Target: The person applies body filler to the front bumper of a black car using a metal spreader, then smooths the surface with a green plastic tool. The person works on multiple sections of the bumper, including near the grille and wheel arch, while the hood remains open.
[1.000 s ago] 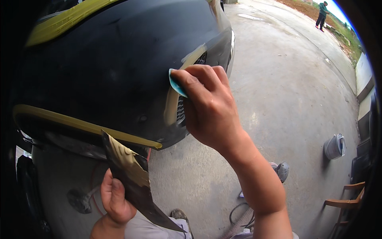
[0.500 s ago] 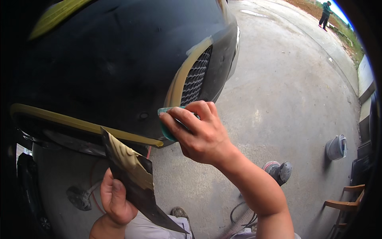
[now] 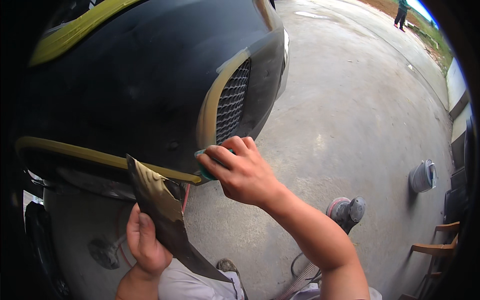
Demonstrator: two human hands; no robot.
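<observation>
My left hand grips a dark, flat mixing board, thumb on top, held tilted at the lower left. Tan body filler lies in ridges across the board's upper part. Between the fingers of my right hand is a green putty spreader, mostly hidden by them. That hand is at the lower corner of a black car bumper, just below a mesh grille. A smoothed band of filler edges the grille, and yellow-green filler runs along the bumper's lower opening.
A sander with a ribbed hose rests on the concrete floor. A grey bucket and a wooden chair stand at the right. Another person stands far off at the upper right.
The bumper and grille have shifted left in view. My right hand with the spreader has moved slightly left and down, staying below the grille. The left hand still holds the board.
</observation>
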